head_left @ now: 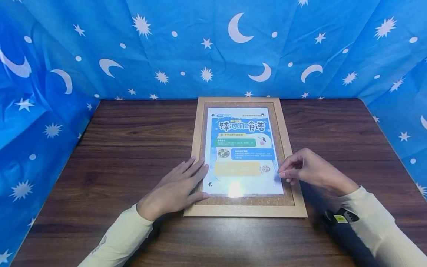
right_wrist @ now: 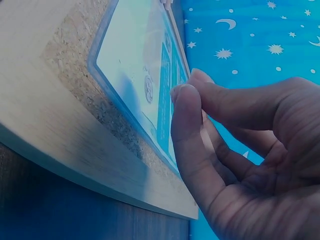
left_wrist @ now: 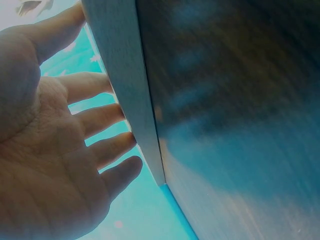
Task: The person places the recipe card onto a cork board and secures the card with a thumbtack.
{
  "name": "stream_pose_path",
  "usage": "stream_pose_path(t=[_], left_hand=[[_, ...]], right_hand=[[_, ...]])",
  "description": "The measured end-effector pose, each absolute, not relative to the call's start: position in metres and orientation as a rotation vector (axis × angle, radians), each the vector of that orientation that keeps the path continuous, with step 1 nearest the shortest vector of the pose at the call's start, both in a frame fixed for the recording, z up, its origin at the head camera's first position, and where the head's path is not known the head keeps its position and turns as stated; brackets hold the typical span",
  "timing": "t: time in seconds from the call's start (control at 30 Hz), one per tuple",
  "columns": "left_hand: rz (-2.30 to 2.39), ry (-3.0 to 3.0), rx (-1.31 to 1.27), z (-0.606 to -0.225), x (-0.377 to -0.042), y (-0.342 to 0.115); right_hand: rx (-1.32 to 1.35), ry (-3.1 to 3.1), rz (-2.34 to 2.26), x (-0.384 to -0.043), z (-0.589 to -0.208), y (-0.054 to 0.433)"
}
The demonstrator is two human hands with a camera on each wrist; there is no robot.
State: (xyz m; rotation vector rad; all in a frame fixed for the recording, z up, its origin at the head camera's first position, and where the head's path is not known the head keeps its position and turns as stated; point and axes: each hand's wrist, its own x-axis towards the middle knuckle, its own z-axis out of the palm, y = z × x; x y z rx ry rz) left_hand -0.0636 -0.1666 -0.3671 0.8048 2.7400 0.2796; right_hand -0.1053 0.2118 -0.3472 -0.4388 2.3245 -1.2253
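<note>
A printed sheet in a clear sleeve (head_left: pixel 247 181) lies on a wood-framed cork board (head_left: pixel 245 211). Silver tacks show in its top left (head_left: pixel 213 115), top right (head_left: pixel 262 115) and bottom left (head_left: pixel 210 184) corners. A tiny dot marks the bottom right corner. My left hand (head_left: pixel 180 187) rests with spread fingers across the board's left frame, fingertips at the sheet's left edge. Over the right side of the board, my right hand (head_left: pixel 308 170) pinches thumb and index finger together near the sheet's right edge. The small thing in that pinch is mostly hidden by the fingertips.
The board lies on a dark wood-grain table (head_left: pixel 133 141), its far end close to a blue cloth (head_left: pixel 200 48) with white moons and stars. The cloth also hangs at both sides. A black band (head_left: pixel 340 216) sits at the right wrist.
</note>
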Motion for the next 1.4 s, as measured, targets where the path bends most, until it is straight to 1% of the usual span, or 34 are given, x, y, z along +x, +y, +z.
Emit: stream_pose_path(t=[0.13,0.63,1.4], left_hand=[[0.28,2.738,0.799,-0.367,-0.063,-0.167],[0.285,2.746,0.813,-0.367,-0.063,-0.167],[0.286,2.747,0.823,-0.369,-0.064,-0.167]], right_hand=[[-0.461,2.306,-1.22,-0.106,-0.349,0.212],[-0.403,2.256,-1.221,-0.104,-0.353,0.204],[-0.434,2.203,-1.176,-0.103,-0.363,0.2]])
